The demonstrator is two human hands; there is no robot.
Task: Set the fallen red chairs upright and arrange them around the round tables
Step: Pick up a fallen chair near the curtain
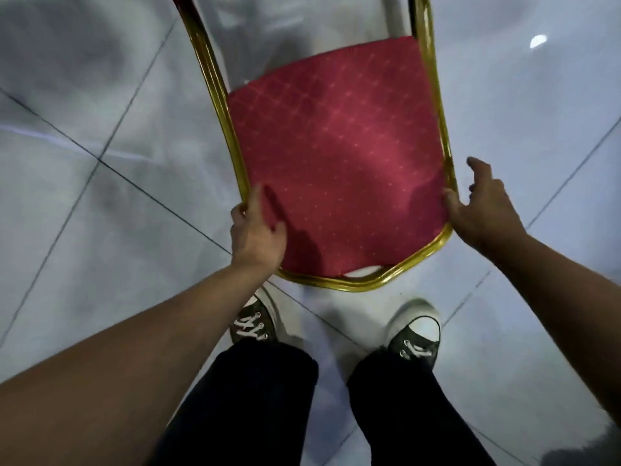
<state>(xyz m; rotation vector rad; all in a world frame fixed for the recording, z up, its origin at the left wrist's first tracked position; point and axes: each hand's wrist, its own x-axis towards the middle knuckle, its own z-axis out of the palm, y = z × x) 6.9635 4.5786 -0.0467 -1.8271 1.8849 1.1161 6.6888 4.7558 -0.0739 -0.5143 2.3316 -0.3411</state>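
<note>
Now we hold the red chair by its gold frame, left hand seemingly pinching, right hand loosely spread; close both before lifting.

You have a single head-worn view, looking steeply down and forward at the glossy pale tiled floor. It sits close above your dark canvas sneakers, wide-angled.
</note>
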